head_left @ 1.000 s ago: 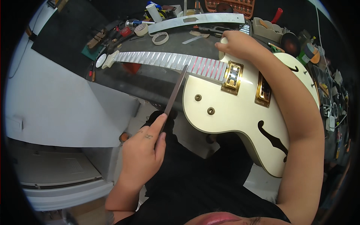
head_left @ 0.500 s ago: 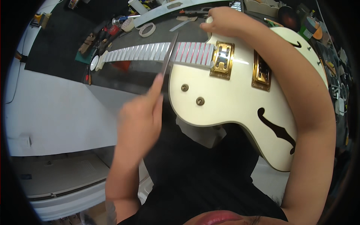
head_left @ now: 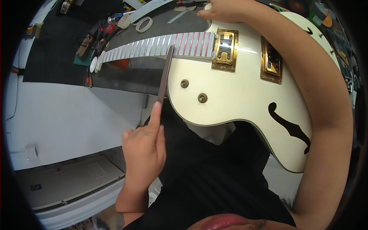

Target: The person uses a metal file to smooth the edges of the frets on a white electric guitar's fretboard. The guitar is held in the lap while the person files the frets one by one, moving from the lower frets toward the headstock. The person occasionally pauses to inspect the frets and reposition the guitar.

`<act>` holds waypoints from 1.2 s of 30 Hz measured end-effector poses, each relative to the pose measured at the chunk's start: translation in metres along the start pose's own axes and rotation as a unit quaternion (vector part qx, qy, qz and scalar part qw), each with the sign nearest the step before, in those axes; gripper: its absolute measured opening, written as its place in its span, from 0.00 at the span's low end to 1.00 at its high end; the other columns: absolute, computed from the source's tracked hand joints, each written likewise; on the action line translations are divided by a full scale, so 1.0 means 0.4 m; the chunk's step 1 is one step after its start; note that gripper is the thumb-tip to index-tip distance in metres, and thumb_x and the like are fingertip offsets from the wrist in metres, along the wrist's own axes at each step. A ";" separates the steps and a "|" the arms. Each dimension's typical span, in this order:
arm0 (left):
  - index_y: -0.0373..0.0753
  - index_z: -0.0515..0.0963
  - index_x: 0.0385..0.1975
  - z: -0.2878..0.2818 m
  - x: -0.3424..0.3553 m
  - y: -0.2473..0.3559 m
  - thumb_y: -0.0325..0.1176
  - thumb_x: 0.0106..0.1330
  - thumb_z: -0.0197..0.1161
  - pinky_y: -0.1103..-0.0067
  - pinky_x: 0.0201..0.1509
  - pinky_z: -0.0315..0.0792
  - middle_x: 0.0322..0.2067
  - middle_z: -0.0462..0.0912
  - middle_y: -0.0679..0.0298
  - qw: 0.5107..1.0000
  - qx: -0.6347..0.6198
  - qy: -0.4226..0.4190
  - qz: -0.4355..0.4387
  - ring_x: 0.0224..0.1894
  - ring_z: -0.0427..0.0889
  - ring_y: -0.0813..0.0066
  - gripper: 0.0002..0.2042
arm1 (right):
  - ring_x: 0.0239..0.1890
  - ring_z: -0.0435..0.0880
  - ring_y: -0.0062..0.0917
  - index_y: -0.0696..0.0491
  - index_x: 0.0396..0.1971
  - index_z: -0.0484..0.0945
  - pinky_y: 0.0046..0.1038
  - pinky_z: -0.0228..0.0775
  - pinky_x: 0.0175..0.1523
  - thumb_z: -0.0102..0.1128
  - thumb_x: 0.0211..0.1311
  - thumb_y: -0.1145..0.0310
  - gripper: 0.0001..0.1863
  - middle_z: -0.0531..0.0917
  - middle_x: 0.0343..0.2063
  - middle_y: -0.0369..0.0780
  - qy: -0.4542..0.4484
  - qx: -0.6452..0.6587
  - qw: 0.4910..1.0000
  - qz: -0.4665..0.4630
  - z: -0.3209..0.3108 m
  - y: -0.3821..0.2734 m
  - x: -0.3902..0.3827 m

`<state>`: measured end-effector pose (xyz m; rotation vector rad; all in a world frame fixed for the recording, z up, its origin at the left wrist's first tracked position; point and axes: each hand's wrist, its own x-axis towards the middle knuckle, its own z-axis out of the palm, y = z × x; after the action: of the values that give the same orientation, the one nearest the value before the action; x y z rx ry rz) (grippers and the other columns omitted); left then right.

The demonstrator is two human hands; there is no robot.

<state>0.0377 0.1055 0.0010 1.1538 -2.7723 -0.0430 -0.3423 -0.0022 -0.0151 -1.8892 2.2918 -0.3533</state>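
Note:
A cream electric guitar (head_left: 230,99) with f-shaped holes and gold pickups lies across the bench edge and my lap. Its neck (head_left: 153,46) points left, silver between the frets, with several frets near the body coloured red. My left hand (head_left: 145,147) is closed round a slim dark file (head_left: 165,76), index finger stretched along it. The file's tip lies over the near part of the neck, close to the body. My right arm reaches over the guitar, and my right hand (head_left: 226,10) grips the body's far edge beside the neck; some of its fingers are hidden.
On the dark bench (head_left: 50,57) lie a roll of tape (head_left: 144,24), a metal strip (head_left: 178,16), a round white piece (head_left: 94,64) by the headstock and several hand tools. A white panel (head_left: 73,122) stands below the bench's front edge.
My left hand has drawn the file back toward me; its tip, earlier past the neck's far edge, now lies on the neck. My right hand keeps its hold while the view shifts slightly.

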 end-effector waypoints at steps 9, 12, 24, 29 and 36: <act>0.39 0.79 0.71 0.019 0.292 -0.008 0.27 0.75 0.64 0.54 0.40 0.77 0.25 0.82 0.45 0.995 -0.078 0.048 0.025 0.29 0.84 0.42 0.24 | 0.55 0.89 0.56 0.69 0.48 0.88 0.46 0.80 0.64 0.64 0.69 0.39 0.40 0.88 0.51 0.64 0.015 0.000 1.000 0.013 0.013 0.005 0.027; 0.40 0.76 0.74 0.035 0.099 -0.009 0.26 0.75 0.63 0.55 0.44 0.78 0.24 0.82 0.45 0.997 -0.072 0.025 0.017 0.32 0.84 0.41 0.26 | 0.55 0.89 0.56 0.69 0.49 0.88 0.47 0.80 0.63 0.63 0.69 0.40 0.39 0.88 0.51 0.64 -0.006 -0.011 1.000 0.018 0.012 0.029 0.018; 0.40 0.79 0.70 0.018 0.314 -0.013 0.31 0.78 0.61 0.55 0.48 0.79 0.35 0.87 0.41 0.996 -0.080 0.032 0.035 0.39 0.87 0.38 0.22 | 0.54 0.89 0.56 0.68 0.46 0.89 0.46 0.80 0.62 0.62 0.68 0.41 0.37 0.89 0.50 0.64 0.020 -0.020 0.999 0.015 0.018 0.011 0.032; 0.37 0.73 0.77 0.028 0.018 -0.019 0.24 0.76 0.60 0.58 0.49 0.81 0.33 0.86 0.43 0.995 -0.088 -0.021 -0.038 0.36 0.87 0.37 0.28 | 0.53 0.89 0.57 0.69 0.44 0.89 0.47 0.80 0.60 0.61 0.67 0.40 0.38 0.89 0.48 0.64 -0.005 -0.004 1.000 0.011 0.027 -0.004 0.028; 0.37 0.79 0.71 -0.010 0.308 -0.013 0.33 0.79 0.58 0.58 0.44 0.78 0.33 0.83 0.38 0.991 -0.128 -0.006 -0.025 0.36 0.85 0.39 0.22 | 0.52 0.89 0.57 0.69 0.44 0.89 0.48 0.80 0.60 0.61 0.69 0.39 0.39 0.89 0.47 0.64 0.009 -0.018 1.000 0.002 0.006 -0.006 0.025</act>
<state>-0.0440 0.0147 0.0190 1.1560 -2.6495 -0.3994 -0.3415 -0.0128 -0.0163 -1.9057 2.3299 -0.3320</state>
